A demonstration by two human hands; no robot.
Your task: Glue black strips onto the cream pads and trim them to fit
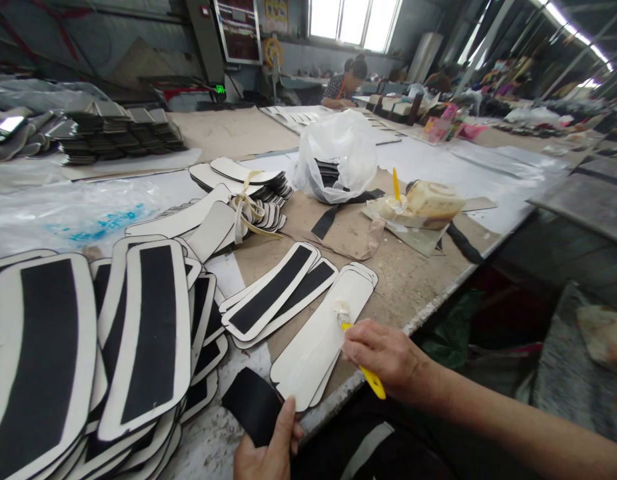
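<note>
Brushing white piece [321, 337] — right hand [383, 357], yellow brush [361, 360]

Daylight from blown-out rectangular windows [352, 23] top centre, plus a ceiling strip-light row [578, 33] upper right. Bench evenly lit, shadows soft. Glare on the crinkled clear plastic sheet [63, 210] at left. Strong wide-angle stretch at edges, esp. lower left. Far background soft; lower right dim under the bench.

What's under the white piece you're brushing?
Under the white piece another white piece's edge shows, resting on the table. Anything further beneath is covered. The right hand holds the brush.
</note>
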